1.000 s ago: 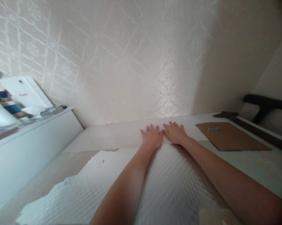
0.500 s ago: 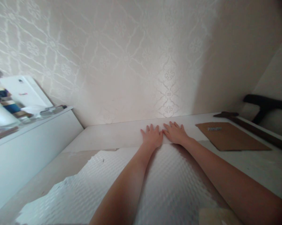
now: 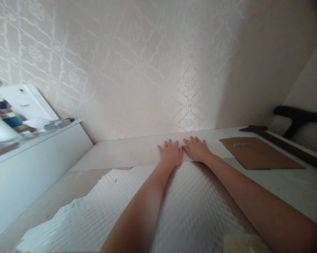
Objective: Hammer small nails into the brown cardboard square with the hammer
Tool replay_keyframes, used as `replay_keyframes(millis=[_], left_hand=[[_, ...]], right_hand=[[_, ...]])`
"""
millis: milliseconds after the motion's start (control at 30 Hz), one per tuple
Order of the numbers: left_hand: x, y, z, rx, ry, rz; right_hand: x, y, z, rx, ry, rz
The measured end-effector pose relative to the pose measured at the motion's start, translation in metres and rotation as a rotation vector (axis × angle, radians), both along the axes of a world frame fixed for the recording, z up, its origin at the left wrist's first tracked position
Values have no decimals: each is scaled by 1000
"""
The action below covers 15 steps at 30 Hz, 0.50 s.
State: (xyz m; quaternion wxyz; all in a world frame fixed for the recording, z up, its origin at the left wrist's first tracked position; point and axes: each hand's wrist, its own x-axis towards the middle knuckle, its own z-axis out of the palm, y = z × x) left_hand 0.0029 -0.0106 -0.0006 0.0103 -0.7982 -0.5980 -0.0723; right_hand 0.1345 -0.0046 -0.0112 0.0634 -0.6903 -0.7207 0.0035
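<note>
Where the forearms reach forward, a ragged sheet of bubble wrap (image 3: 192, 207) lies beneath them on the counter (image 3: 279, 181). Beyond it, a white strip (image 3: 132, 151) runs along the foot of the wall (image 3: 137, 91). Left hand (image 3: 171, 153) and right hand (image 3: 197, 149) both rest palm down on this strip, fingers spread, gripping nothing; whether the thumbs touch cannot be told. To the right lies brown cardboard (image 3: 266, 156) bearing a small grey piece (image 3: 241, 144). Just past the cardboard is a hammer (image 3: 282, 143), its head toward the wall.
</note>
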Motion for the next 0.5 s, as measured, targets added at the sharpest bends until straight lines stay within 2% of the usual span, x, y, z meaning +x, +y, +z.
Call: replay_keyframes(millis=[500], left_hand=[[0, -2, 3, -12, -3, 0]], right_hand=[[-1, -1, 2, -3, 6, -5]])
